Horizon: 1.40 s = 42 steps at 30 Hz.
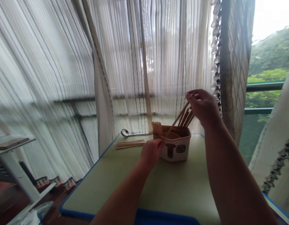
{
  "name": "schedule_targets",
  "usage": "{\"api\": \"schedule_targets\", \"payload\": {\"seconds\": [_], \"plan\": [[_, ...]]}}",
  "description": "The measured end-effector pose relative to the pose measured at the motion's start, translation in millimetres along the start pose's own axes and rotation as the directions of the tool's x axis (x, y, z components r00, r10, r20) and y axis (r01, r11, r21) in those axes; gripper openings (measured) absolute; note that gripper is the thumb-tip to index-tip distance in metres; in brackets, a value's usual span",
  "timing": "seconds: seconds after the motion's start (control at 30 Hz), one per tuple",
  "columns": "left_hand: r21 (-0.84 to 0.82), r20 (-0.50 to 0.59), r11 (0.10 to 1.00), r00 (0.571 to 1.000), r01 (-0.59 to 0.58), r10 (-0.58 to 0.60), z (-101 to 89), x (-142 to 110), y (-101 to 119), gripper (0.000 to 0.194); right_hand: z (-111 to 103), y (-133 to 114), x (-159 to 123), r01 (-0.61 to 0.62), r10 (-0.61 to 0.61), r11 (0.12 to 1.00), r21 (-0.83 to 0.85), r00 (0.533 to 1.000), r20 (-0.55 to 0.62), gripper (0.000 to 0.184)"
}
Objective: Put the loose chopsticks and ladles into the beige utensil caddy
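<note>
A white and brown utensil holder (184,153) stands on the table. Pale wooden sticks (157,128) fill its left part, and several darker chopsticks (187,118) lean up out of its right part. Slanting over the holder is one long wooden chopstick (176,121). My right hand (202,104) is closed on its upper end, above the darker chopsticks. At the lower end, my left hand (154,150) pinches the chopstick by the holder's front left edge. The left fingertips are partly hidden by the hand itself.
Left of the holder, a bundle of thin pale chopsticks (130,143) lies on the blue-edged table (107,181). Behind it rests a metal slotted ladle (124,133). Striped sheer curtains (125,62) hang close behind the table. A white side stand (22,170) is at the left.
</note>
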<state>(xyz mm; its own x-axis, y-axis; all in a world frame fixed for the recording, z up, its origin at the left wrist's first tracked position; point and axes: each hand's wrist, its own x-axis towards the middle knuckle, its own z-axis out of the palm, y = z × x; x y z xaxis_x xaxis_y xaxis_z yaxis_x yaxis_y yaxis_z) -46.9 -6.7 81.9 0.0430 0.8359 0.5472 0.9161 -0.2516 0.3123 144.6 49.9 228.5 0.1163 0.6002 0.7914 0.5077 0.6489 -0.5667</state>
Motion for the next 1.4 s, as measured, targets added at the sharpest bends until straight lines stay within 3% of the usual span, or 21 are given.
{"api": "schedule_targets", "payload": {"seconds": [0.1,0.17,0.33,0.5,0.63,0.8,0.87,0.97,1.1,1.17,1.2,1.3,1.4], "plan": [[-0.023,-0.03,1.0,1.0,-0.011,0.01,3.2,0.5,-1.8,0.024,4.1,1.5,-0.3,0.02,-0.023,0.979,0.203,1.0,0.013,0.033],[-0.028,-0.039,1.0,0.999,-0.01,0.009,5.2,0.5,-2.4,0.023,6.2,2.3,0.2,-0.007,-0.013,0.968,0.251,0.997,0.078,0.036],[-0.001,-0.056,1.0,0.998,0.011,-0.012,6.1,0.5,-2.0,0.021,2.9,-2.4,-0.2,-0.06,0.035,0.984,0.168,0.989,0.146,0.047],[-0.028,-0.085,1.0,0.996,0.003,-0.005,6.0,1.5,-2.2,0.02,-1.1,0.3,-1.6,0.076,-0.074,0.996,-0.045,0.997,0.036,0.06],[-0.023,-0.122,1.0,0.993,0.001,-0.004,8.2,1.2,-2.6,0.02,-2.3,9.3,-1.5,0.099,-0.085,0.98,-0.174,0.993,0.088,0.068],[-0.036,-0.16,0.998,0.986,-0.052,0.046,8.3,-0.4,-0.8,0.02,-8.0,9.9,-1.0,0.083,-0.075,0.995,-0.063,0.99,0.117,0.074],[-0.063,-0.185,0.995,0.981,-0.072,0.059,8.2,-0.4,-1.0,0.02,-8.7,6.3,-1.2,0.082,-0.081,0.997,-0.005,0.986,0.144,0.066],[-0.096,-0.216,0.992,0.974,-0.084,0.061,8.8,0.2,-2.4,0.019,-6.1,1.6,-3.7,0.014,0.008,0.998,-0.062,0.936,0.352,0.04],[-0.131,-0.269,0.988,0.962,-0.079,0.041,9.3,0.7,-3.2,0.016,-1.1,-0.5,-10.5,-0.002,0.211,0.954,-0.299,0.713,0.668,0.033],[-0.15,-0.313,0.985,0.949,-0.079,0.029,8.9,1.1,-3.2,0.015,-0.7,-1.9,-12.8,0.058,0.292,0.908,-0.414,0.622,0.727,0.031],[-0.156,-0.335,0.985,0.942,-0.075,0.019,8.7,1.4,-3.2,0.015,-1.1,-2.9,-13.1,0.083,0.324,0.883,-0.462,0.603,0.729,0.028],[-0.182,-0.382,0.983,0.923,-0.022,-0.05,8.8,2.0,-3.6,0.015,-4.6,-5.5,-10.9,0.106,0.353,0.851,-0.515,0.61,0.71,0.022],[-0.202,-0.399,0.979,0.912,0.011,-0.093,9.7,1.7,-2.9,0.017,-9.8,-5.0,-6.9,0.074,0.276,0.891,-0.448,0.695,0.664,0.024]]}}
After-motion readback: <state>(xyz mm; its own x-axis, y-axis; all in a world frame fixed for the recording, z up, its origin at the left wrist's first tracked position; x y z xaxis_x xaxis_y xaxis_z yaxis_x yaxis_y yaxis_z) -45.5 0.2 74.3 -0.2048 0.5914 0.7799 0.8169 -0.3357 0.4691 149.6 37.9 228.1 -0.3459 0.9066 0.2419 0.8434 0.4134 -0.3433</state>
